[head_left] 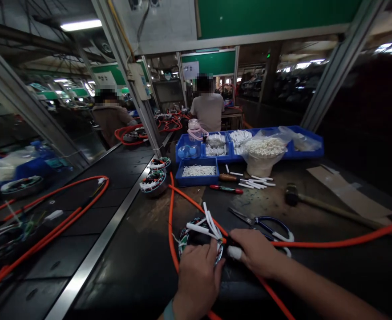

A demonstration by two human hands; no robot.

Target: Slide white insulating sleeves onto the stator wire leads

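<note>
A round motor stator with white and green parts lies on the dark bench, partly hidden by my left hand. The fingers of that hand are curled over its near rim, beside the wires; the fingertips are partly hidden. White sleeves stick up from the wires at the stator. Just right of it, my right hand is closed around the black-covered end of an orange cable. White tape wraps one of its fingertips. Blue-handled scissors lie behind my right hand.
Blue bins of white sleeves and a blue tray stand behind. A red marker, loose sleeves and a hammer lie nearer. Other stators sit at the bench's left, beside a conveyor. Two people work beyond.
</note>
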